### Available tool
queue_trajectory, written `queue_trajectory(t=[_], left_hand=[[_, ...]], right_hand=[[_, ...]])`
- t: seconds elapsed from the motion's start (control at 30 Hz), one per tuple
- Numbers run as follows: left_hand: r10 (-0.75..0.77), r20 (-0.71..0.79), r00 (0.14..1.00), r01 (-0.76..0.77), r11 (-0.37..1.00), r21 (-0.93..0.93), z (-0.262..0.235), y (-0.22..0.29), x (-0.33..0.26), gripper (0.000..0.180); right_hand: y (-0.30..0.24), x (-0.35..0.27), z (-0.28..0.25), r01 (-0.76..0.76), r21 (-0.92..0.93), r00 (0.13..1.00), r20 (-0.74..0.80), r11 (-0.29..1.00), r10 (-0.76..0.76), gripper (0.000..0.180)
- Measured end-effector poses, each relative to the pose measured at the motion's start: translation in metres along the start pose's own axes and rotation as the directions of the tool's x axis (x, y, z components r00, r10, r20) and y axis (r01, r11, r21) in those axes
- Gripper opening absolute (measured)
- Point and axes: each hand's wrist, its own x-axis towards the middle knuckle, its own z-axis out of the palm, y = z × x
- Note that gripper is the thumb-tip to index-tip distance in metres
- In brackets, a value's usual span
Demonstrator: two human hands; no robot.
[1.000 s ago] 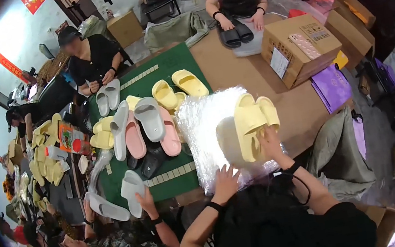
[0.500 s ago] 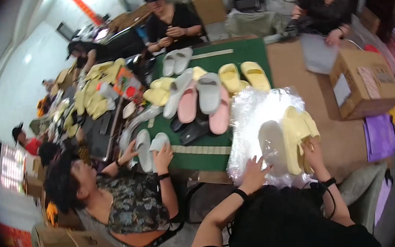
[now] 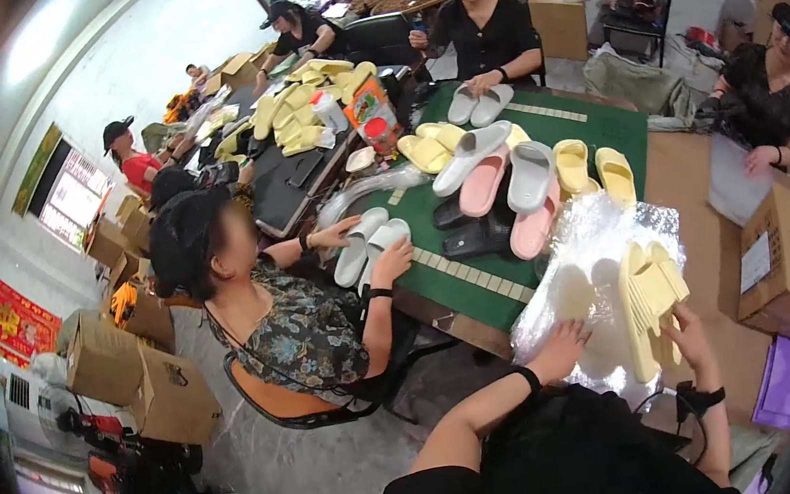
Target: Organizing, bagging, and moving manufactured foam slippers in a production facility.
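My right hand (image 3: 681,328) grips a pair of pale yellow slide sandals (image 3: 649,290), held upright on their edge. Under and around them lies a crinkled clear plastic bag (image 3: 597,249) on the table. My left hand (image 3: 560,343) rests on the near edge of that bag, fingers spread. Beyond the bag, pink, grey, yellow and black slide sandals (image 3: 518,184) lie in a row on a green table mat (image 3: 600,127).
A seated person at my left (image 3: 272,305) holds a white pair of sandals (image 3: 366,243). Other people sit at the far side and right of the table. A cardboard box (image 3: 787,268) stands at the right, a purple packet (image 3: 788,382) below it. More boxes (image 3: 142,384) stand on the floor at left.
The view has swung to the left, bringing the seated neighbour and the floor boxes into sight. My hands stay at the yellow pair and the plastic bag.
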Motion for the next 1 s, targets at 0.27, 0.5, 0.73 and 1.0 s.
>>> queue_trajectory(t=[0.27, 0.5, 0.73, 1.0], left_hand=[[0.061, -0.069, 0.996, -0.059, 0.998, 0.031, 0.021, -0.017, 0.017, 0.053], [0.04, 0.002, 0.999, -0.04, 0.983, 0.178, 0.017, -0.015, 0.042, 0.047], [0.073, -0.11, 0.991, -0.055, 0.986, 0.156, 0.019, -0.021, 0.054, 0.037], [-0.096, 0.102, 0.99, 0.123, 0.943, -0.308, 0.003, -0.025, 0.088, 0.029]], right_hand=[[-0.007, 0.004, -0.018, -0.101, 0.307, 0.931, 0.363, 0.946, -0.019, 0.051], [-0.009, 0.016, -0.011, -0.022, -0.108, 0.928, 0.367, 0.994, 0.061, 0.051], [-0.012, 0.009, -0.016, 0.099, -0.251, 0.991, -0.06, 0.963, -0.118, 0.044], [0.002, -0.01, -0.014, -0.164, 0.112, 0.849, 0.523, 0.98, 0.082, 0.03]])
